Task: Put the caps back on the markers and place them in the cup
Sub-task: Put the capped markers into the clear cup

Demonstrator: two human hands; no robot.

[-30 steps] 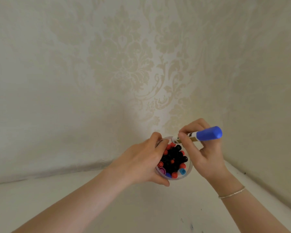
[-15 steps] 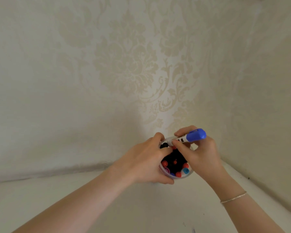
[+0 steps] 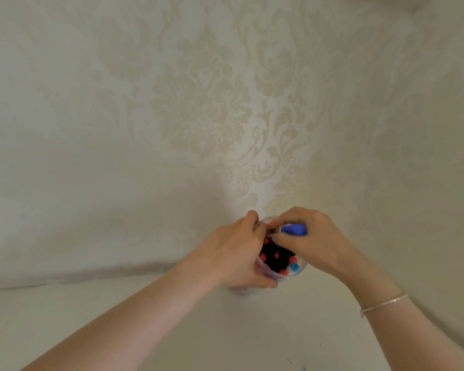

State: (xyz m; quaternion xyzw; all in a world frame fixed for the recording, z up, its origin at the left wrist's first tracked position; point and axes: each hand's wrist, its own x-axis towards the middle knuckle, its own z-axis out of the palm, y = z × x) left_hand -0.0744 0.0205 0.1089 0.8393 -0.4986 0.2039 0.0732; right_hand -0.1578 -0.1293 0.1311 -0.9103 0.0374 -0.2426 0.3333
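Note:
A clear plastic cup [image 3: 300,269] stands on the white table, packed with several capped markers whose red, black and blue ends [image 3: 276,257] show from above. My left hand [image 3: 233,253] wraps round the cup's left side and holds it. My right hand [image 3: 316,242] pinches a blue-capped marker [image 3: 292,229], which lies tilted over the cup's far rim with its other end pointing left, down among the markers. Most of its barrel is hidden by my fingers.
The white table [image 3: 225,330] ends at a wall with pale damask wallpaper [image 3: 204,108] just behind the cup. Another wall closes in on the right, forming a corner. A few small dark marks dot the table near the bottom right.
My right hand has come down and leftward with the blue-capped marker, bringing it lower over the cup's rim. My left hand has kept its hold on the cup.

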